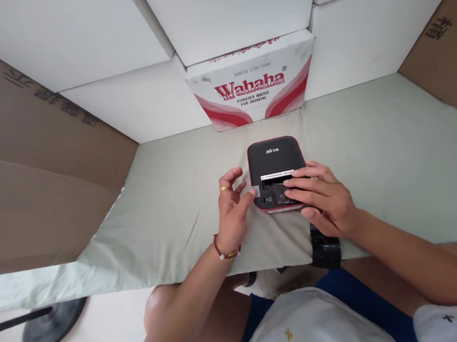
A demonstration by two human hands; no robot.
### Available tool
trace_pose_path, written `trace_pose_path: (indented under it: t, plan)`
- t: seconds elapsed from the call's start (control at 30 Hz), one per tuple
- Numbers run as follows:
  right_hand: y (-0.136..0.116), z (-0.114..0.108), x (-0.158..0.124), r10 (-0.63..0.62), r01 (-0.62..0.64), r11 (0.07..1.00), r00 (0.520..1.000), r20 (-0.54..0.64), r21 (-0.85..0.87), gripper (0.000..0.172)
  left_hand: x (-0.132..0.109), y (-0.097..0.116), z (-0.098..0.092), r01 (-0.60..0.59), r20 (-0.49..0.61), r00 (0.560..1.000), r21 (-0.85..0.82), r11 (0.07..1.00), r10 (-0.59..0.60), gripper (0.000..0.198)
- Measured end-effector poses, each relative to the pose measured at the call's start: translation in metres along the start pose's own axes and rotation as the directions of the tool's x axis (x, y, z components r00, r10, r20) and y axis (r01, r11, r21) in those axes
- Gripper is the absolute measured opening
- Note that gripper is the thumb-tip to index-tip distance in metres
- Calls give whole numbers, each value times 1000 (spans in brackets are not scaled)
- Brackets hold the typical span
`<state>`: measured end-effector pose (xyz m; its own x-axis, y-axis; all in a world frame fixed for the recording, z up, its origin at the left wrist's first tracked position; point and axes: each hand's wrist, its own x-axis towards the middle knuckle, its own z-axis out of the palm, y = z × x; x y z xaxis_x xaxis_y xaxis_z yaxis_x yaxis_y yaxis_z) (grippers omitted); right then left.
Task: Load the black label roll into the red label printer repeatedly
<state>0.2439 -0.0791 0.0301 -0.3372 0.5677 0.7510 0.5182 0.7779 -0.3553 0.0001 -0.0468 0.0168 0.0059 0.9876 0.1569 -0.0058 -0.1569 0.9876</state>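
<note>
A small black printer (276,161) with a red rim and rounded corners lies flat on the cloth-covered table. Across its middle runs a white warning label (270,177), and below that is a dark recess, partly hidden by fingers. My left hand (232,206) is at the printer's left side, its fingers loosely curved and apart; the thumb touches a small pale grey tab (256,191) at the edge. My right hand (325,196) rests over the right side, fingers stretched out across the recess and thumb by the near corner. Neither hand grips the printer.
Behind the printer stands a white and red water carton (253,95), with white boxes (156,101) beside and above it. Brown cardboard (47,160) rises at the left, more at the far right. A glossy black strip (326,250) hangs over the table's front edge.
</note>
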Motion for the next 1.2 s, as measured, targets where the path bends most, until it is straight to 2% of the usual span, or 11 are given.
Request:
trace_pose_path:
  t: [0.07, 0.13, 0.3, 0.53, 0.73, 0.8, 0.87, 0.93, 1.03, 1.13, 1.2]
  plan:
    - [-2, 0, 0, -18, 18, 1000, 999, -30, -14, 33, 8, -1, 0, 142, 50, 989, -156, 977, -136, 50]
    - [-4, -1, 1, -25, 23, 999, 998, -59, -45, 33, 14, 1, 1, 222, 76, 975, -260, 940, -210, 57]
    - [-8, -4, 3, -36, 31, 998, 997, -75, -59, 34, 18, 12, 6, 373, 109, 927, -386, 844, -359, 76]
    - [-3, 0, 6, -84, 85, 996, 994, -70, 11, 23, 16, 13, 14, 384, 131, 921, -458, 802, -366, 83]
    - [-5, 3, 14, -110, 112, 993, 991, -77, 21, 17, 16, 1, 13, 317, 120, 948, -462, 828, -295, 80]
    - [-8, -5, 23, -71, 72, 997, 997, -6, 38, 17, 15, -3, 13, 314, 132, 949, -458, 832, -286, 79]
    - [-9, -17, 37, 38, -45, 997, 991, 128, 58, 24, 15, -7, 13, 327, 157, 945, -474, 818, -287, 76]
    - [-7, -27, 58, 194, -216, 975, 933, 303, 42, 33, 16, -11, 13, 334, 175, 943, -487, 807, -285, 66]
    - [1, -28, 93, 410, -397, 906, 746, 526, -143, 30, 17, -17, 13, 352, 200, 936, -491, 797, -291, 56]
    - [7, -8, 122, 585, -297, 804, 554, 593, -516, 23, 19, -20, 12, 373, 220, 928, -491, 788, -301, 55]
    - [9, 9, 133, 671, -185, 711, 466, 576, -678, 24, 19, -21, 12, 375, 220, 927, -490, 787, -304, 55]
